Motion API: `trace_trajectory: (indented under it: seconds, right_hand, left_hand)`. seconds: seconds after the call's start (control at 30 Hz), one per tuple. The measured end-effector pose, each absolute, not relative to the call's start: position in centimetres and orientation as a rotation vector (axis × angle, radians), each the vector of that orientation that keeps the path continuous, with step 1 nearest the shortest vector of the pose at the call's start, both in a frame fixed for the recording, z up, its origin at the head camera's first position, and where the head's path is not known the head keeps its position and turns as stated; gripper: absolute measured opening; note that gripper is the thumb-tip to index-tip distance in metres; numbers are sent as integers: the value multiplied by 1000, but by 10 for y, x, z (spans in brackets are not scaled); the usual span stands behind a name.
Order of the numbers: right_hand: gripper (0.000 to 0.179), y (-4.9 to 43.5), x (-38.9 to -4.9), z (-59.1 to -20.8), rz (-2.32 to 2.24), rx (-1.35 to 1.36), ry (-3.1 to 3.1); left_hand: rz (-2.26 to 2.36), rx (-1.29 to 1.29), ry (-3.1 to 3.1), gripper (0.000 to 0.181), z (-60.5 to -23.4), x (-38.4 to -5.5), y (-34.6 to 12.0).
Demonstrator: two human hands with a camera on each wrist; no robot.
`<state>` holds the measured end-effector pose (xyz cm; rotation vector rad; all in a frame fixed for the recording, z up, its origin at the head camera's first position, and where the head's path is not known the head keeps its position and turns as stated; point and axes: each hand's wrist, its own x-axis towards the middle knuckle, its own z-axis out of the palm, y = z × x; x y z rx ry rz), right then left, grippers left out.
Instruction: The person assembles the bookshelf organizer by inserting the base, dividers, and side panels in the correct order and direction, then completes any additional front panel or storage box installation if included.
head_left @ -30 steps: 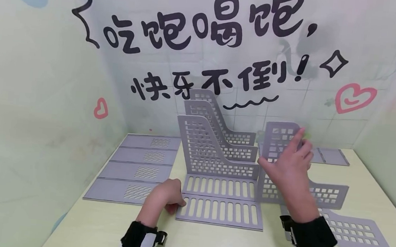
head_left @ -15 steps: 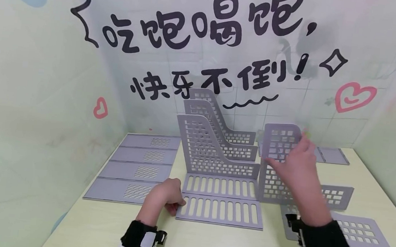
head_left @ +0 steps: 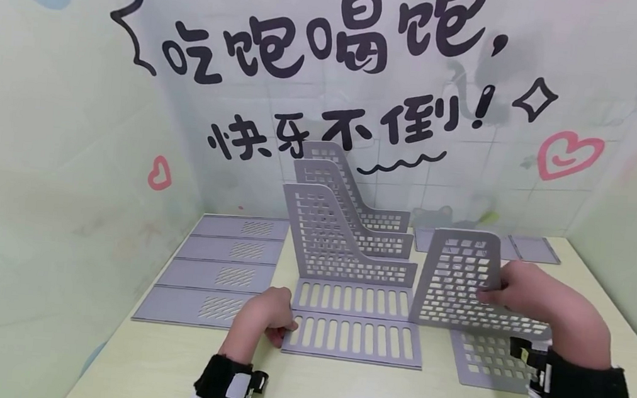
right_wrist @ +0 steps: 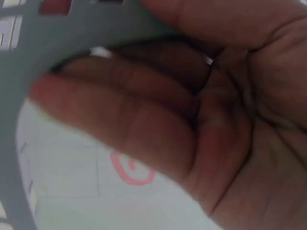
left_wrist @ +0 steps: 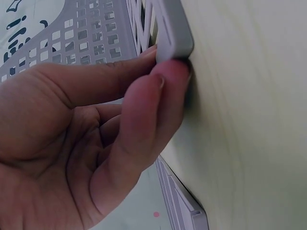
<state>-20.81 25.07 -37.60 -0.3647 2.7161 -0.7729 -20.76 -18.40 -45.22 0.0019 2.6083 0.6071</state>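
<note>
A grey slotted base panel (head_left: 355, 319) lies on the table in the middle. My left hand (head_left: 273, 312) pinches its left end; in the left wrist view the thumb is above the panel's end (left_wrist: 173, 28) and fingertips are below it. Three L-shaped perforated side panels (head_left: 330, 241) stand upright on the base's rear part, one behind another. Right of the base, another L-shaped perforated panel (head_left: 461, 254) stands tilted, and my right hand (head_left: 551, 301) grips its inner curved edge. The right wrist view shows that panel (right_wrist: 96, 24) blurred, between thumb and fingers.
A further perforated panel (head_left: 455, 356) lies flat at right, partly under my right wrist. Several flat grey panels (head_left: 184, 301) lie in a row at left, and more (head_left: 538, 250) lie by the back wall. Printed cloth walls surround the table (head_left: 335, 396).
My right hand has shifted right and down along the panel, from its upper part to its inner curve. The panel's top has dropped and moved right. The left hand stays in place.
</note>
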Motion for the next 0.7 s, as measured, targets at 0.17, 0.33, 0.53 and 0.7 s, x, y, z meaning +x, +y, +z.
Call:
trace_trajectory:
  seconds: [0.17,0.33,0.53,0.7]
  right_hand:
    - [19,209,-209,-377,-752,-508,2733]
    - [17,156,-205,-378,-716,-609,2806]
    - [13,158,-208,-387,-668,-629,2809]
    - [10,198,-218,-397,-501,-498,2766]
  left_hand:
    - [583,12,2617,30,-454,-207,-186]
    - [607,-1,2611,27,-455,-208,-186]
    - [627,-8,2601,24,-454,-206,-185]
    - [616,-4,2599,26,-456,-205,-186]
